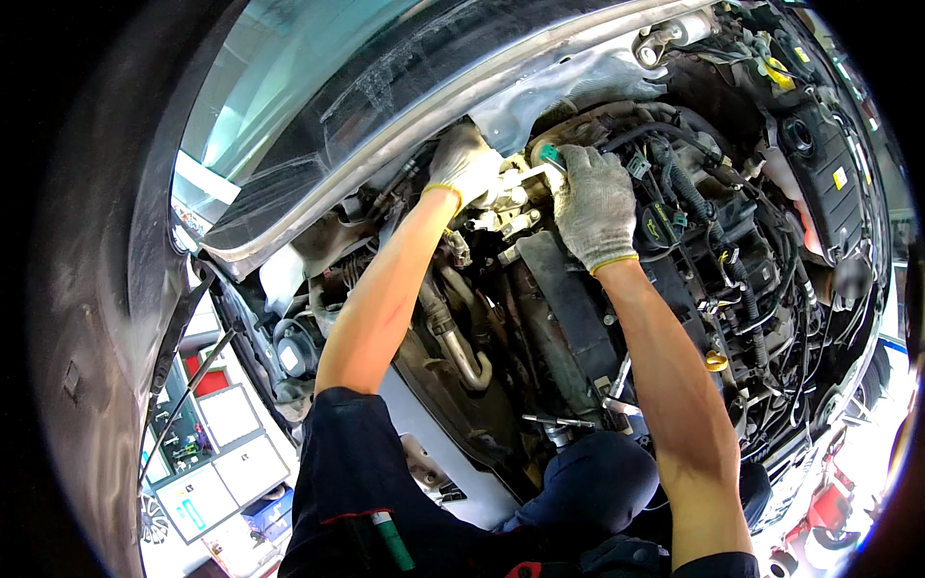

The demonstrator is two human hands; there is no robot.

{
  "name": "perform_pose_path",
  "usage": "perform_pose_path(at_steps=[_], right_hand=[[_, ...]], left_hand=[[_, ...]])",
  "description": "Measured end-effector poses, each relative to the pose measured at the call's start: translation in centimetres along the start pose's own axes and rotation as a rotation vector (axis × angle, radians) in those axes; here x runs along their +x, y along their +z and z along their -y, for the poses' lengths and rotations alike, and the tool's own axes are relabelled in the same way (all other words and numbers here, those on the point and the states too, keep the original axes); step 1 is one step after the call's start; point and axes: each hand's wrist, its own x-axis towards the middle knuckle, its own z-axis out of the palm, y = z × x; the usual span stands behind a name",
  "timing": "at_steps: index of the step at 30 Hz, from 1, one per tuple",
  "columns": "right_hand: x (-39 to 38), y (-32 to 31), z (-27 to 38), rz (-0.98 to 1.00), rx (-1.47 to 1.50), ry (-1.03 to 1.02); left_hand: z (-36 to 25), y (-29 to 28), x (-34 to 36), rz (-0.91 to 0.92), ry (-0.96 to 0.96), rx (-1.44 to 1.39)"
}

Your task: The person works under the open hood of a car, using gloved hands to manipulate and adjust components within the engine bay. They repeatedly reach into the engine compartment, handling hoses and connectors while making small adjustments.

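In a car's engine bay, my left hand (461, 164), in a pale knit glove with a yellow cuff, reaches in below the windscreen's lower edge among bright metal parts (511, 202); its fingertips are mostly hidden. My right hand (595, 207), in a grey knit glove, is just right of it, fingers curled at a small green piece (548, 154) and a light metal bar (530, 173). I cannot make out exactly what it grips. A black cap (658, 224) sits beside my right hand.
Hoses (694, 188) crowd the right. Metal tools (554, 422) lie near my navy-clad knee (597, 482). The windscreen (279, 87) is above, the raised hood (96, 318) at far left. A yellow dipstick loop (715, 360) is beside my right forearm. Trays (222, 472) show beyond the car.
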Motion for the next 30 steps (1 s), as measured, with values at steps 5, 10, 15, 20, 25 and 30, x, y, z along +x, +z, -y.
perform_pose_path(at_steps=[5,10,15,20,25,30], right_hand=[[-0.1,0.0,0.6,0.011,-0.001,-0.013],[-0.1,0.0,0.8,0.024,-0.002,-0.023],[0.0,-0.1,1.4,0.021,-0.006,-0.024],[-0.1,-0.1,1.1,0.043,-0.019,0.009],[-0.1,-0.2,1.1,0.057,-0.017,0.005],[-0.1,-0.1,0.8,0.021,-0.033,0.0]], left_hand=[[0.0,1.5,1.8,-0.136,0.055,-0.364],[-0.1,1.4,-0.3,-0.276,-0.21,-0.912],[2.8,2.4,-3.3,-0.461,-0.346,-1.01],[1.0,1.5,-4.6,-0.385,-0.341,-1.025],[1.2,2.4,-4.2,-0.314,-0.343,-1.098],[1.4,1.6,-2.0,-0.284,-0.219,-0.655]])
